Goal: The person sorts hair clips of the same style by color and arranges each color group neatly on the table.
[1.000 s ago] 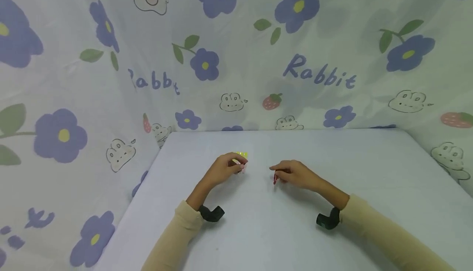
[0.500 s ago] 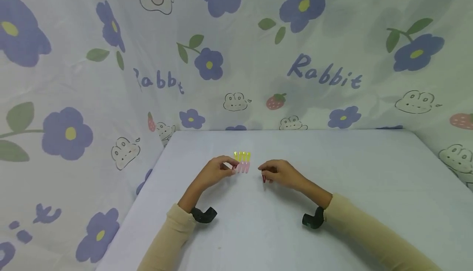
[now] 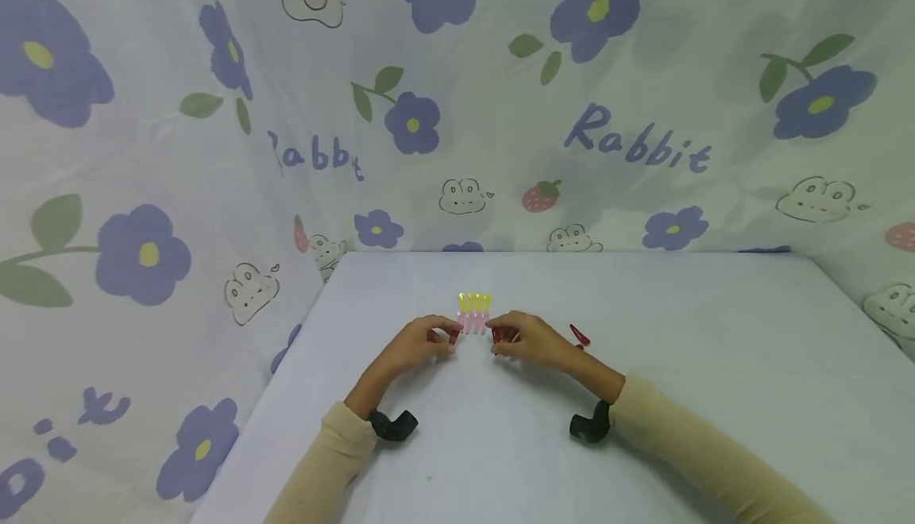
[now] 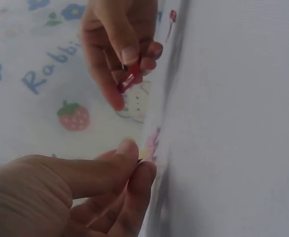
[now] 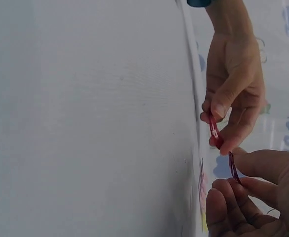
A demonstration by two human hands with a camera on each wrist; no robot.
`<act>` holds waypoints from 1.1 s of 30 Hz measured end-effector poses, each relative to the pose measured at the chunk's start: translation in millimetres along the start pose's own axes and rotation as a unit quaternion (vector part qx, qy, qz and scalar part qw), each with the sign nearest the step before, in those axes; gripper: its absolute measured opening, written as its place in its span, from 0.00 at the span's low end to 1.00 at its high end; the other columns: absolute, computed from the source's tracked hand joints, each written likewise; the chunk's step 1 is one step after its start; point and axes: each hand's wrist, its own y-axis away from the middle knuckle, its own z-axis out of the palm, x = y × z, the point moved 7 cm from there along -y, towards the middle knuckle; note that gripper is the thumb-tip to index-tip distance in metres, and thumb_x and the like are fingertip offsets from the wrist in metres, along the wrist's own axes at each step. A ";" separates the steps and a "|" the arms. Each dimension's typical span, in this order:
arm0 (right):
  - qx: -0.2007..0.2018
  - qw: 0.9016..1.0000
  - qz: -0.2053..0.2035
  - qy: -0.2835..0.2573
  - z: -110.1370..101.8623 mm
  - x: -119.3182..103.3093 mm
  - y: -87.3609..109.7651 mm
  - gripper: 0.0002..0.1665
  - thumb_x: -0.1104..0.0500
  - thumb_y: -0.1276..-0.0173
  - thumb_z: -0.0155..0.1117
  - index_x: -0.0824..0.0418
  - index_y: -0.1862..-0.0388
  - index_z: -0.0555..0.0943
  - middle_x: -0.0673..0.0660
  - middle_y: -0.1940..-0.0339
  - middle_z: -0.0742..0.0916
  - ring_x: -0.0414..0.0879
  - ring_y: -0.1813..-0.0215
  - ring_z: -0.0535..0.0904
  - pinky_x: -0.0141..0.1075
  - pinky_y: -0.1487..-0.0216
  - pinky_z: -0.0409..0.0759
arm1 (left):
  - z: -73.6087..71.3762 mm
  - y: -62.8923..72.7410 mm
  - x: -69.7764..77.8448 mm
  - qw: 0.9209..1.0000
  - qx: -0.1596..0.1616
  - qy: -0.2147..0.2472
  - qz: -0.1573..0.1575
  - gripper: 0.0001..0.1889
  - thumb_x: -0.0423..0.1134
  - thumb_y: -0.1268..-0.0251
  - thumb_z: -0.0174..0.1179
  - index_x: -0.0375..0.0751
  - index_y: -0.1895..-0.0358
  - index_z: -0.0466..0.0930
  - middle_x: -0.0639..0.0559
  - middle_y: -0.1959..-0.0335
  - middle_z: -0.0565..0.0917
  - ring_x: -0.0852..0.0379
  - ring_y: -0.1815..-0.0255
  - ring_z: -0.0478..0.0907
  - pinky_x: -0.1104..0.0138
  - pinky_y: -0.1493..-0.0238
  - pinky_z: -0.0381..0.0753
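Observation:
My left hand (image 3: 417, 343) pinches a red hair clip (image 5: 214, 129) between thumb and fingers, just left of and nearer me than a block of laid-out clips. On the block's other side, my right hand (image 3: 532, 339) pinches a second red hair clip (image 4: 130, 81). Both clips are off the table in the wrist views. The block has a row of yellow hair clips (image 3: 475, 300) behind a row of pink hair clips (image 3: 473, 322), side by side. Another red hair clip (image 3: 580, 335) lies beyond my right forearm, with a red bit beside it partly hidden.
The white table (image 3: 500, 445) stretches toward me and to both sides. A cloth backdrop (image 3: 500, 111) printed with flowers and rabbits hangs behind it and on the left. A dark wrist mount (image 3: 393, 426) projects from each wrist.
My left hand has drawn back from over the clips to their near left, uncovering both rows. My right hand has moved left toward them, exposing the red clip on the right.

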 end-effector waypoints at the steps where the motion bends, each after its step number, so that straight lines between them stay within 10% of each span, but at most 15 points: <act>1: 0.000 1.000 -0.002 -0.001 1.8 0.4 -1.9 0.26 0.60 0.35 0.71 0.67 0.40 0.80 0.53 0.60 0.84 0.41 0.58 0.79 0.29 0.57 0.80 | 0.8 0.7 -0.7 1.000 0.000 -0.003 0.001 0.17 0.34 0.38 0.68 0.47 0.45 0.84 0.51 0.46 0.85 0.53 0.52 0.83 0.58 0.50 0.80; 12: -0.020 0.997 -0.007 0.078 22.8 7.3 -9.0 0.27 0.59 0.37 0.74 0.62 0.39 0.80 0.49 0.63 0.79 0.38 0.62 0.74 0.28 0.60 0.77 | 9.8 7.5 -4.1 0.994 0.034 -0.090 0.059 0.20 0.34 0.39 0.69 0.49 0.42 0.82 0.55 0.53 0.83 0.60 0.57 0.78 0.66 0.55 0.78; 33: 0.024 0.984 -0.060 0.164 32.7 -0.7 -12.5 0.26 0.50 0.37 0.74 0.58 0.43 0.81 0.51 0.58 0.79 0.38 0.62 0.71 0.30 0.61 0.74 | 8.9 10.5 -11.8 0.992 0.074 -0.089 0.057 0.21 0.39 0.40 0.71 0.47 0.43 0.82 0.53 0.57 0.80 0.60 0.60 0.76 0.68 0.57 0.77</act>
